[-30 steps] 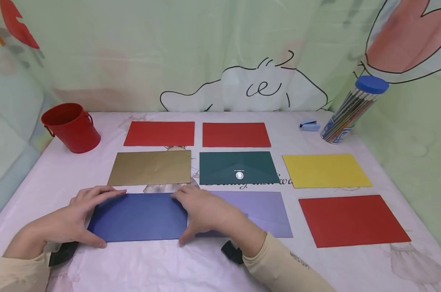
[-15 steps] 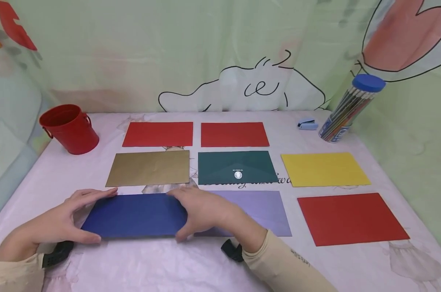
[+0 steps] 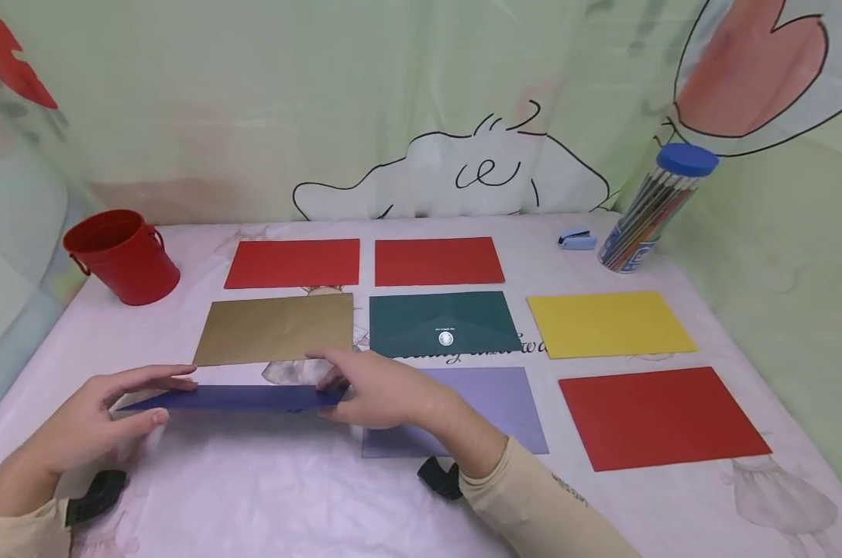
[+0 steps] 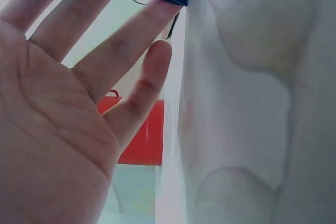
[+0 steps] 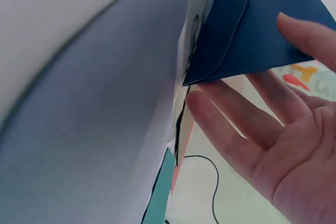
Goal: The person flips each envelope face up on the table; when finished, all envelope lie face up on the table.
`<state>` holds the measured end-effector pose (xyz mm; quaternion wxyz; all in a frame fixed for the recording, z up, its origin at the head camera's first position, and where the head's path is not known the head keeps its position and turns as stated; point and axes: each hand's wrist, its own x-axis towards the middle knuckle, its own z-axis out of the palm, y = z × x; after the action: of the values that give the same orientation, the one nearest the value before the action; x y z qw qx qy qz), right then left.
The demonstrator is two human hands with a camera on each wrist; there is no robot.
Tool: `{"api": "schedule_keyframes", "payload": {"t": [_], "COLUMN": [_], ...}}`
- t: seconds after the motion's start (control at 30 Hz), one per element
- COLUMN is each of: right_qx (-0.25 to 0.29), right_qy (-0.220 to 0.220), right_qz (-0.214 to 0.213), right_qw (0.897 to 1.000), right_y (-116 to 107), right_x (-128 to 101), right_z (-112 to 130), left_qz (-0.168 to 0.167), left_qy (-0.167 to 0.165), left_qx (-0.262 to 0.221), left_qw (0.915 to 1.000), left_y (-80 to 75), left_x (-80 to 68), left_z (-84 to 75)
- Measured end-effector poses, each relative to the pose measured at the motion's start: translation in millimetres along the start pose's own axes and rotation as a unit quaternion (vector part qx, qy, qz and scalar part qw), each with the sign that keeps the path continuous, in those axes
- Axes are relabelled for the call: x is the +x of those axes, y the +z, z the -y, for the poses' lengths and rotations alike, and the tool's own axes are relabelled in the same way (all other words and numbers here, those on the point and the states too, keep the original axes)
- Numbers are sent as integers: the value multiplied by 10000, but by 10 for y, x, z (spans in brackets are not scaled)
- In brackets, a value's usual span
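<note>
A blue envelope [image 3: 239,397] is raised off the table and tilted so steeply that the head view shows it as a thin strip. My left hand [image 3: 89,422] holds its left end, thumb on the near side and fingers along the far side. At the other end my right hand [image 3: 386,391] pinches it between thumb and fingers. The right wrist view shows a curved flap line on the envelope [image 5: 247,30], with the thumb over that face and the fingers behind. A lilac envelope [image 3: 486,411] lies flat, partly under my right forearm.
Flat on the table lie a gold envelope [image 3: 274,329], a dark green one [image 3: 441,318], a yellow one [image 3: 612,324] and three red ones [image 3: 665,418]. Behind stand a red bucket [image 3: 124,260], a light blue stapler [image 3: 577,239] and a pencil tub [image 3: 654,209].
The blue envelope lay face up between my hands a second ago. Its near edge has since lifted and it has tipped toward edge-on, both hands rising with it and shifting slightly left.
</note>
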<state>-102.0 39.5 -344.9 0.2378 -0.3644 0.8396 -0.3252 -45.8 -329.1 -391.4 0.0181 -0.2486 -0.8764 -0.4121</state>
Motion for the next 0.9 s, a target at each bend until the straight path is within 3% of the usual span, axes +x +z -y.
{"api": "schedule_keyframes", "payload": {"t": [0.3, 0.57, 0.9], "right_qx": [370, -334, 242], "right_qy": [33, -58, -101], "right_qz": [-379, -692, -1191], "right_qw": [9986, 9970, 9925], "right_y": [17, 8, 9], "right_x": [42, 25, 33], "right_z": [-13, -31, -37], "left_qz": [-439, -710, -833], "left_qy": [-764, -1471, -1402], "left_qx": [203, 846, 962], "left_qw": [9959, 9829, 9819], "left_y": [46, 5, 11], "left_x": [18, 54, 66], "left_z": [9, -35, -19]}}
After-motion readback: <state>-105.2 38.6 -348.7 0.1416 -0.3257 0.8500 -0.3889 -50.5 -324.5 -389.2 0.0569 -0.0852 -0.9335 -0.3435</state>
